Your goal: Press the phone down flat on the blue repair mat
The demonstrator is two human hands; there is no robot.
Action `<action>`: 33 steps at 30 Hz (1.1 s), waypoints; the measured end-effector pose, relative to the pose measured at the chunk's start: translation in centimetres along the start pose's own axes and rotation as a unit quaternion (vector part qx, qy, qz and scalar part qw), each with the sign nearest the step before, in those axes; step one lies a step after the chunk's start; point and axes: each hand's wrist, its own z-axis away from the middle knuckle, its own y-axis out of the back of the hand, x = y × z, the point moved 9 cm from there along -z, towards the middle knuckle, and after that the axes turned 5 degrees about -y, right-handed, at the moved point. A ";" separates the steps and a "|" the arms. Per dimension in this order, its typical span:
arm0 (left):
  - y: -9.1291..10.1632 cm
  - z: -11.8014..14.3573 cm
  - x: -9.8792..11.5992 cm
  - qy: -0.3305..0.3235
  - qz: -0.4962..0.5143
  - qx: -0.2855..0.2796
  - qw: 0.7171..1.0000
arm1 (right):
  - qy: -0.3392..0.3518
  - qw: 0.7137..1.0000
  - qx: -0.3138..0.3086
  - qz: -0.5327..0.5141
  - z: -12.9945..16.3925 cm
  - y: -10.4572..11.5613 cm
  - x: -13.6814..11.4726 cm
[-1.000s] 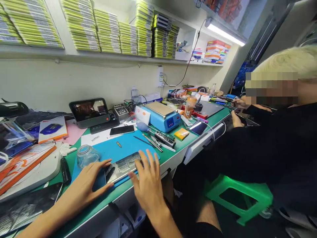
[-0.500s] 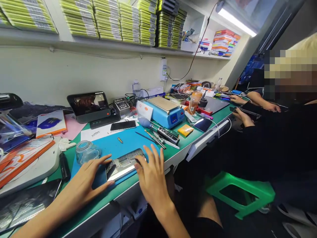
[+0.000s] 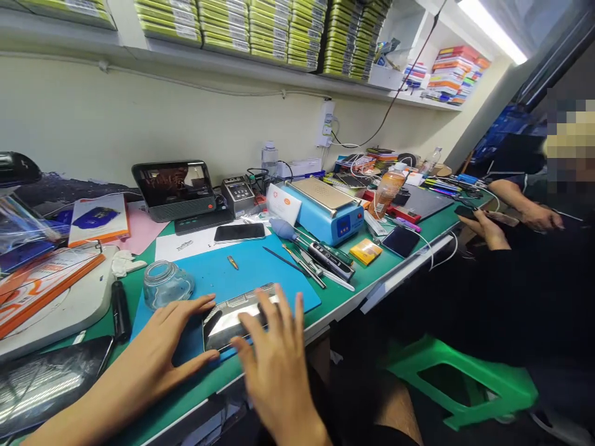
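- Phone (image 3: 226, 326) is lying between left hand (image 3: 163, 344) and right hand (image 3: 277, 367).
- Left hand is staying spread around one end.
- Right hand, fingers wide, is now reaching nearer the left.

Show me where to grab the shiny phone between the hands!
Probably by its long edges near the left end, coming from the left: the phone lies flat and thin on the blue mat, so its edges look easiest to pinch. The left hand is spread around that end, the right hand over the other.
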 end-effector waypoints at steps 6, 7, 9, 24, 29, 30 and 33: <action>0.3 -0.2 0.4 0.016 -0.001 -0.019 1.000 | -0.028 0.997 0.039 0.057 -0.8 0.9 1.8; 0.3 -0.2 0.5 0.016 0.003 -0.016 1.000 | -0.013 0.997 0.041 0.057 -0.5 0.1 0.6; 0.4 -0.1 0.6 0.011 0.011 -0.006 1.000 | 0.017 0.998 0.044 0.044 0.2 -1.5 -2.2; 0.0 -0.3 0.6 0.029 0.020 -0.023 0.999 | -0.008 0.996 0.055 0.064 -0.5 -0.1 -0.3; 0.5 -0.6 1.0 -0.009 -0.003 0.006 1.000 | 0.051 0.998 0.023 0.001 0.2 -0.7 -2.3; 0.5 -0.5 0.8 -0.013 -0.013 0.010 1.000 | 0.029 0.999 0.027 0.007 -0.2 0.1 -1.0; 0.2 0.1 -0.1 -0.015 -0.034 0.011 0.999 | -0.043 0.996 0.058 0.053 -1.3 2.5 2.7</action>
